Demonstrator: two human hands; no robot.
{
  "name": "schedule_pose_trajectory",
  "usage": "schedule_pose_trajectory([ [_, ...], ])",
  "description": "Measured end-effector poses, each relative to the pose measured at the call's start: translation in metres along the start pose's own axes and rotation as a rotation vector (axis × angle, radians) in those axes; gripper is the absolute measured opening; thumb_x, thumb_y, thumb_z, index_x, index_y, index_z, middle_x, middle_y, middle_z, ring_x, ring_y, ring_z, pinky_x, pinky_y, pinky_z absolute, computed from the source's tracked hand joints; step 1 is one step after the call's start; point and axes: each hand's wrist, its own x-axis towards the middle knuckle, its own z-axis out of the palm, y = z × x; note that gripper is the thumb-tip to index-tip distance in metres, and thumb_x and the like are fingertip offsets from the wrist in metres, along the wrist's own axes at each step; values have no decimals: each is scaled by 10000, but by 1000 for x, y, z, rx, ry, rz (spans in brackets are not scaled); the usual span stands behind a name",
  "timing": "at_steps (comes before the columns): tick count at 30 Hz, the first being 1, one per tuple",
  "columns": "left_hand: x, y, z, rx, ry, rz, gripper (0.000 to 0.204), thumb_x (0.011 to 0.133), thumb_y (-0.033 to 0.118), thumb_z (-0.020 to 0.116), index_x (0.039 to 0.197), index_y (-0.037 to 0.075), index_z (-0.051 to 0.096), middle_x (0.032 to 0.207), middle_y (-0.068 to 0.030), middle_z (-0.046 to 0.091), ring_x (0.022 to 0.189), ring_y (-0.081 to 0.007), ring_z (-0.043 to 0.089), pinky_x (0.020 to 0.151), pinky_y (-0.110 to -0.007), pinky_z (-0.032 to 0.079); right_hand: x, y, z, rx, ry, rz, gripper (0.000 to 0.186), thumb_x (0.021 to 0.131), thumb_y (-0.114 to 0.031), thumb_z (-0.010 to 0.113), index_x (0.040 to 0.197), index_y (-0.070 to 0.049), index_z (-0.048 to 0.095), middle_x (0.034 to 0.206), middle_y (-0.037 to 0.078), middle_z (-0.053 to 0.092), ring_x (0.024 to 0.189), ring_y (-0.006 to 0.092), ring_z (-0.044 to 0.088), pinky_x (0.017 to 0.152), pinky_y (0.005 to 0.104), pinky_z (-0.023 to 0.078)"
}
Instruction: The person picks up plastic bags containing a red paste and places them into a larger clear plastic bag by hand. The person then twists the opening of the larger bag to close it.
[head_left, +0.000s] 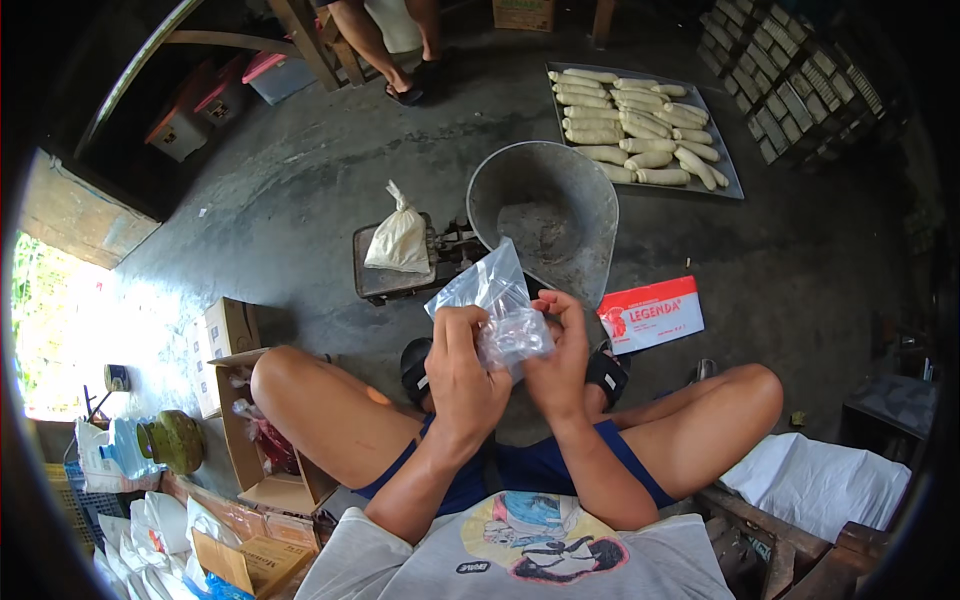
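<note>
A clear plastic bag point(492, 287) is stretched between my two hands, crumpled along its near part. My left hand point(462, 368) is closed on its left side. On the right side, my right hand point(560, 355) pinches the bunched plastic. Just beyond my hands stands a big grey metal pot point(607, 235), tilted toward me, with pale residue on its inside. To its left, a tied bag of white powder point(400, 243) rests on a dark weighing scale point(368, 272). A red and white packet point(652, 314) lies on the floor right of my hands.
Farther right, a metal tray point(736, 180) holds several long pale dough rolls point(640, 125). Another person's legs point(375, 45) stand at the far left. An open cardboard box point(247, 455) sits by my left knee, near a green gas cylinder point(172, 443). Stacked metal moulds point(790, 85) fill the far right.
</note>
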Motion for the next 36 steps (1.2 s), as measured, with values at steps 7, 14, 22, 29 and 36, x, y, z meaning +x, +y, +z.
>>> schedule_pose_trajectory([
  [7, 28, 4, -1, -344, -212, 96, 556, 800, 255, 707, 1213, -43, 484, 1121, -211, 496, 1041, -323, 479, 927, -399, 386, 10, 33, -60, 937, -32, 175, 277, 910, -167, 648, 1127, -14, 569, 1009, 39, 622, 916, 132, 613, 830, 293, 504],
  [14, 93, -30, 102, -84, -717, -258, 342, 988, 288, 521, 1063, -35, 606, 791, -221, 628, 789, -367, 639, 771, -423, 484, 4, 73, -82, 1095, 163, 466, 229, 938, -215, 601, 1127, -86, 591, 1037, 20, 628, 912, 163, 621, 812, 350, 523],
  [22, 123, -61, 183, -81, -794, 190, 261, 978, 256, 517, 950, 9, 596, 803, -239, 621, 782, -430, 616, 720, -495, 462, 5, 130, -73, 1165, 307, 565, 333, 929, -246, 594, 1238, -134, 541, 1136, 18, 612, 1080, 185, 583, 917, 393, 491],
  [29, 173, -127, 232, 326, -520, 531, 285, 974, 278, 530, 925, 2, 585, 864, -191, 652, 831, -427, 619, 765, -497, 480, 36, 102, -65, 1309, 318, 560, 436, 946, -385, 577, 1301, -153, 478, 1264, 73, 548, 1126, 207, 544, 964, 383, 441],
  [36, 127, -80, 123, -297, 7, 130, 106, 933, 61, 592, 865, -21, 584, 672, -68, 563, 573, -128, 478, 551, -300, 410, -1, 210, -52, -238, -290, 638, 647, 794, -335, 747, 1264, 10, 466, 1210, 202, 563, 1132, 298, 557, 925, 371, 490],
])
